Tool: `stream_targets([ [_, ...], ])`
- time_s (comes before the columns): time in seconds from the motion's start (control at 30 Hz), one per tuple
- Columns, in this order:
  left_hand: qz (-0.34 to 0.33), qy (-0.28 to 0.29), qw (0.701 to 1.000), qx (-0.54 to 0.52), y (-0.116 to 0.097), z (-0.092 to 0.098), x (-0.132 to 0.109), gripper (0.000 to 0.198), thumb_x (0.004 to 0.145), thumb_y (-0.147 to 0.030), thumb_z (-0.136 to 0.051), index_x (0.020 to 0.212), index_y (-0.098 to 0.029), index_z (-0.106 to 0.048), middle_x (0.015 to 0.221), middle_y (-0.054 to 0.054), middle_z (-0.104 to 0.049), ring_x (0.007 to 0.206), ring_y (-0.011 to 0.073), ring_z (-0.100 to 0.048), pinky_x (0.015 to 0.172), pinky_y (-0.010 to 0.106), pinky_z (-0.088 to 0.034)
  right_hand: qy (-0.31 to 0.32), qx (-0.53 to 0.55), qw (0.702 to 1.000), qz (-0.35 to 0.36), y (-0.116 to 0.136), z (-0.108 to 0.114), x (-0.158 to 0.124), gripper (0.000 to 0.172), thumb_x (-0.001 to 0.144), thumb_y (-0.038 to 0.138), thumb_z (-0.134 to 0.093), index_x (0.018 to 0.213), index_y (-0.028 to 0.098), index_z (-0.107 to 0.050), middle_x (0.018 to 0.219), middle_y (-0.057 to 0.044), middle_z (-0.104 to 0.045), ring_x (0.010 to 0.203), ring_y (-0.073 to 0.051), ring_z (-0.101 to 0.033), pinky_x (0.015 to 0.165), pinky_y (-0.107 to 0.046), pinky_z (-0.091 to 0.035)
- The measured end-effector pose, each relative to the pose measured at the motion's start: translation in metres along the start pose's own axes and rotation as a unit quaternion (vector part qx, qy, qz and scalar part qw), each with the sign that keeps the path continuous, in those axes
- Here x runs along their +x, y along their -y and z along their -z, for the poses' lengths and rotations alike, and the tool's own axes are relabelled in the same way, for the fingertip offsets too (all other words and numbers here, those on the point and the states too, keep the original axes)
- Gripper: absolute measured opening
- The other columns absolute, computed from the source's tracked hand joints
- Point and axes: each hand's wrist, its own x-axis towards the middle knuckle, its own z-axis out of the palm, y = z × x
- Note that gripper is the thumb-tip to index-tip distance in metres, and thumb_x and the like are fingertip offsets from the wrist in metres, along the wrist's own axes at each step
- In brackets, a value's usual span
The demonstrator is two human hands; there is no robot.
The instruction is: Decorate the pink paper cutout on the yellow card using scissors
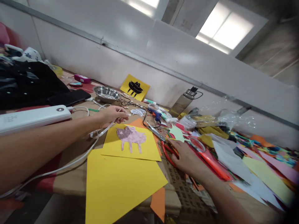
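My left hand (113, 114) reaches over the table with its fingertips pinched on something small and white near a white cable (77, 158). Just below it lies a yellow sheet (149, 149) with a pink sheep-like cut-out (131, 136) stuck on it. My right hand (184, 155) rests palm down, fingers stretched, on red-handled scissors (167, 154) beside that sheet. A larger yellow sheet (119, 183) lies nearer me over an orange one (158, 203).
A steel bowl (106, 93), a yellow card with a black figure (135, 87) against the wall, a bottle (183, 102), black cables, a white power strip (30, 118), dark clothing (28, 84) at left, and a heap of coloured paper scraps (252, 155) at right.
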Motion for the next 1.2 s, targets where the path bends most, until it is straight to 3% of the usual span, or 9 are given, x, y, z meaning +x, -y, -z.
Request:
stream_targets([
  [0.2, -0.013, -0.005, 1.0, -0.014, 0.002, 0.003, 0.002, 0.013, 0.069, -0.023, -0.067, 0.064, -0.013, -0.06, 0.069, 0.004, -0.062, 0.051, 0.0055, -0.044, 0.048, 0.02, -0.032, 0.003, -0.001, 0.998, -0.064, -0.001, 0.01, 0.008, 0.063, 0.066, 0.021, -0.053, 0.128, 0.018, -0.044, 0.099, -0.01, -0.058, 0.096, -0.025, -0.054, 0.085, -0.037, -0.042],
  [0.33, -0.024, 0.003, 0.999, -0.035, 0.005, 0.004, 0.003, 0.013, 0.069, -0.024, -0.067, 0.067, -0.013, -0.06, 0.071, 0.004, -0.064, 0.052, 0.0054, -0.045, 0.048, 0.02, -0.031, -0.095, 0.076, 0.989, -0.08, 0.002, 0.02, 0.01, 0.052, 0.071, 0.025, -0.051, 0.123, 0.022, -0.049, 0.11, -0.01, -0.059, 0.101, -0.025, -0.054, 0.089, -0.04, -0.042],
  [0.43, -0.038, 0.016, 0.998, -0.056, 0.004, 0.0, 0.001, 0.013, 0.069, -0.024, -0.067, 0.068, -0.013, -0.06, 0.071, 0.003, -0.063, 0.053, 0.0054, -0.045, 0.05, 0.021, -0.033, -0.14, 0.129, 0.981, -0.041, 0.016, 0.024, 0.014, 0.053, 0.074, 0.023, -0.047, 0.127, 0.023, -0.046, 0.115, -0.009, -0.058, 0.108, -0.024, -0.053, 0.093, -0.039, -0.041],
  [0.63, -0.08, 0.016, 0.991, -0.104, -0.004, -0.008, -0.007, 0.014, 0.067, -0.023, -0.069, 0.071, -0.012, -0.06, 0.071, 0.002, -0.063, 0.055, 0.0059, -0.047, 0.056, 0.022, -0.036, -0.11, 0.188, 0.973, 0.071, 0.065, 0.023, 0.037, 0.066, 0.074, 0.011, -0.041, 0.137, 0.027, -0.029, 0.134, -0.007, -0.044, 0.126, -0.022, -0.038, 0.103, -0.041, -0.033],
  [0.77, -0.105, 0.006, 0.986, -0.13, -0.009, -0.01, -0.01, 0.014, 0.067, -0.024, -0.068, 0.068, -0.013, -0.061, 0.07, 0.002, -0.063, 0.056, 0.0065, -0.047, 0.056, 0.022, -0.035, -0.075, 0.204, 0.971, 0.098, 0.086, 0.022, 0.052, 0.061, 0.077, 0.013, -0.043, 0.135, 0.021, -0.029, 0.136, -0.01, -0.04, 0.128, -0.022, -0.033, 0.106, -0.043, -0.028],
  [1.03, -0.108, 0.003, 0.982, -0.156, -0.003, -0.011, -0.006, 0.014, 0.068, -0.022, -0.069, 0.075, -0.013, -0.06, 0.06, -0.002, -0.057, 0.054, 0.0065, -0.047, 0.054, 0.021, -0.031, -0.07, 0.184, 0.976, 0.088, 0.113, 0.028, 0.064, 0.044, 0.078, 0.029, -0.052, 0.121, 0.023, -0.045, 0.113, -0.009, -0.05, 0.107, -0.025, -0.045, 0.091, -0.043, -0.038],
  [1.2, -0.106, -0.002, 0.98, -0.166, 0.001, -0.014, -0.004, 0.016, 0.066, -0.02, -0.07, 0.072, -0.013, -0.057, 0.06, -0.002, -0.057, 0.054, 0.0068, -0.049, 0.053, 0.021, -0.031, -0.087, 0.166, 0.978, 0.087, 0.117, 0.022, 0.067, 0.044, 0.078, 0.03, -0.053, 0.121, 0.024, -0.046, 0.103, -0.008, -0.051, 0.091, -0.022, -0.049, 0.081, -0.036, -0.042],
])
